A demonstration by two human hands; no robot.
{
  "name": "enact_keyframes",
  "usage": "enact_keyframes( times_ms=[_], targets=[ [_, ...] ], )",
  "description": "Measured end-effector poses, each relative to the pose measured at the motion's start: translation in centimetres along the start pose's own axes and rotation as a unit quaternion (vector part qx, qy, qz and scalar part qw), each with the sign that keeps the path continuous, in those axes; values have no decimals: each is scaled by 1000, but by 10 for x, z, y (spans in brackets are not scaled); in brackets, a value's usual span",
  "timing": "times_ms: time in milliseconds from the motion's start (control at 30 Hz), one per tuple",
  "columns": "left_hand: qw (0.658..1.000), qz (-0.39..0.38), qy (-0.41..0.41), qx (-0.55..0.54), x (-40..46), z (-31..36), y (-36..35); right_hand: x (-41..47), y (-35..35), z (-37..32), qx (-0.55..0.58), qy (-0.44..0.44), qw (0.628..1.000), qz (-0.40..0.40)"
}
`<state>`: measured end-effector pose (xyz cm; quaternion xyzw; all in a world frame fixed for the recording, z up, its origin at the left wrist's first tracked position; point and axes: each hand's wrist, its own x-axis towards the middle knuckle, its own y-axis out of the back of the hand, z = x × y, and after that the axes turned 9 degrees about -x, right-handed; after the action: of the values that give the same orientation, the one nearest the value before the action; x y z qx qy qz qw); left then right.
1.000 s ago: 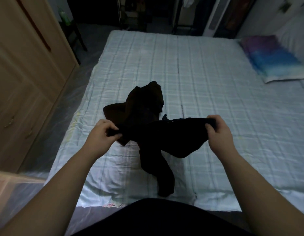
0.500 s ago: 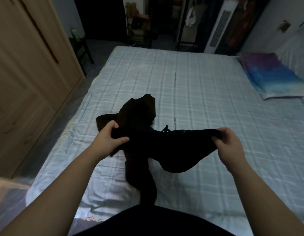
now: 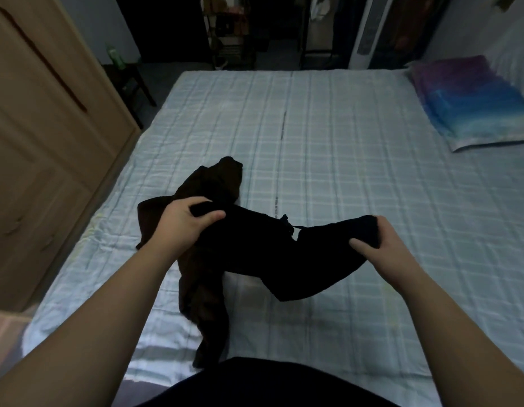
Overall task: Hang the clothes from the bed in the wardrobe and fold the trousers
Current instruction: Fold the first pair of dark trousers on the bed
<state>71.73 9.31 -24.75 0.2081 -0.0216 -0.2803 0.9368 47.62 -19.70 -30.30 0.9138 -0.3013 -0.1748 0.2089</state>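
Observation:
Black trousers (image 3: 263, 254) hang stretched by the waistband between my two hands, above the near part of the bed (image 3: 343, 148). My left hand (image 3: 182, 223) grips the left end of the waistband. My right hand (image 3: 378, 245) pinches the right end. One trouser leg droops down onto the sheet toward the bed's near edge. A dark brown garment (image 3: 219, 180) lies crumpled on the sheet just behind and under my left hand; I cannot tell where it ends and the trousers begin.
A wooden wardrobe (image 3: 34, 142) with shut doors stands along the left, a narrow floor strip between it and the bed. A blue-purple pillow (image 3: 472, 104) lies at the far right. A small dark table with a green bottle (image 3: 115, 55) stands past the wardrobe.
Both hands have stayed on the waistband, the right one sinking a little so the band now slopes down to the right. The camera has tipped upward, showing more of the far room.

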Motion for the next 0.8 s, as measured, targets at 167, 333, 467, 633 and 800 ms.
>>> enact_keyframes(
  times_ms=[167,333,467,633,800],
  targets=[
    [994,-110,6,12,17,24,22,19,15,-14,89,-14,985,144],
    [987,-161,-30,8,41,62,63,35,30,-64,102,33,979,173],
    [993,-63,-60,-77,61,95,107,50,35,-130,48,107,974,193],
    [975,54,-143,-163,74,153,156,60,38,-228,37,201,948,242],
    [938,130,-246,-205,82,223,199,70,58,-312,67,259,912,312]
  ],
)
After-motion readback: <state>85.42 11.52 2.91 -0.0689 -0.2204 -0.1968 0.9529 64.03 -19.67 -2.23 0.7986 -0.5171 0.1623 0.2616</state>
